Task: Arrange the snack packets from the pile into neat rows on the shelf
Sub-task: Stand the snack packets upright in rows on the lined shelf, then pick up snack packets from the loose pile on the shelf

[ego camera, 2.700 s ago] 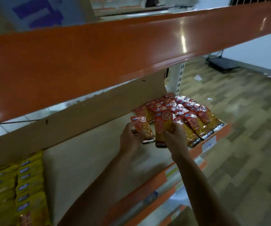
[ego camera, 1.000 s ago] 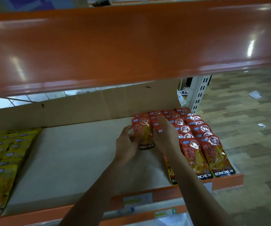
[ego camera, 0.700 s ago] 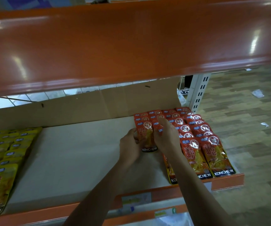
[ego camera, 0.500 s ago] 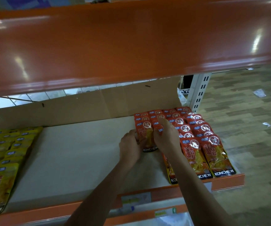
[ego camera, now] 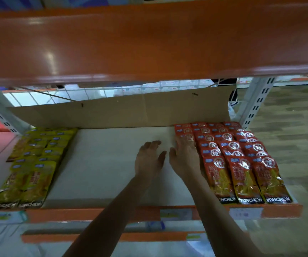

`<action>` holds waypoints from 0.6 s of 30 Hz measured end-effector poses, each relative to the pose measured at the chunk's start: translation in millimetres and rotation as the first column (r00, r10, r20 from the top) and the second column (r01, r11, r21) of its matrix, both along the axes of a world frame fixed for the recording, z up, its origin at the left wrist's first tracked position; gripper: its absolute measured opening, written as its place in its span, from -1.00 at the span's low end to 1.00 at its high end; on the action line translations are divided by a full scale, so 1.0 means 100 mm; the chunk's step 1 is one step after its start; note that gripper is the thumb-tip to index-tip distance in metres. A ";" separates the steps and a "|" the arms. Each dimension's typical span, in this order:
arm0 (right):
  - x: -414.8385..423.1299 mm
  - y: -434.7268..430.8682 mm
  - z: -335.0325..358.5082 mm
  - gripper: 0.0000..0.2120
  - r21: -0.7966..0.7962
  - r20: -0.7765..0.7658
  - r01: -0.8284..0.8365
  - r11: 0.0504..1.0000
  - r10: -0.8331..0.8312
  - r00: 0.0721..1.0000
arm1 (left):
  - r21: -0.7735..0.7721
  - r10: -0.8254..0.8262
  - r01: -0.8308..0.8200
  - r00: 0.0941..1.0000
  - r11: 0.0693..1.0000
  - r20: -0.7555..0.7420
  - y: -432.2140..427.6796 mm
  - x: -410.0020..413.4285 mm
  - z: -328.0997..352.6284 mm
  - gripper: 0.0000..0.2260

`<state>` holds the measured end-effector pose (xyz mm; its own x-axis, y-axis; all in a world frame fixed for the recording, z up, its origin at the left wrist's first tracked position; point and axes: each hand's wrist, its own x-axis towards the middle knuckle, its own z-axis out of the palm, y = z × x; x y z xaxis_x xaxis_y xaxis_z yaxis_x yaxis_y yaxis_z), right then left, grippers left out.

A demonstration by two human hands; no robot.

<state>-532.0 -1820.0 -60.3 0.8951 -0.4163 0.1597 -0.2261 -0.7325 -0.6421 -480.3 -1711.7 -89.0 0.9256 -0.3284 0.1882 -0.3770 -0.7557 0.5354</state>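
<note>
As left hand (ego camera: pixel 149 160) splays, right hand (ego camera: pixel 183 158) touches packets (ego camera: pixel 238 164)

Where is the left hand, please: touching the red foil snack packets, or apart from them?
Apart. The head view shows the left hand over white shelf board, the right hand between it and the red foil snack packets.
</note>
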 end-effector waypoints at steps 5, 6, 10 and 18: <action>0.11 0.81 -0.01 -0.56 -0.023 0.029 -0.135 0.991 0.136 0.990 | 0.019 0.080 -0.082 0.989 0.996 0.123 0.80 -0.04 0.07 -0.64; 0.13 1.01 -0.01 -0.55 -0.020 0.028 -0.164 0.986 0.165 0.986 | 0.023 0.101 -0.106 0.984 0.994 0.149 1.01 -0.05 0.10 -0.64; 0.19 1.94 0.01 -0.54 -0.018 0.030 -0.281 0.960 0.281 0.959 | 0.036 0.196 -0.207 0.961 0.978 0.196 1.96 -0.11 0.19 -0.65; 0.20 3.78 0.01 -0.64 -0.043 0.075 -0.451 0.891 0.453 0.888 | 0.044 0.362 -0.383 0.901 0.923 0.238 3.86 -0.27 0.28 -0.67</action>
<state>-511.6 -1441.6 -59.6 0.9691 0.0355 0.2441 0.1852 -0.7585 -0.6248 -507.1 -1326.2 -60.6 0.9214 0.0078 0.3885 -0.1595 -0.9041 0.3964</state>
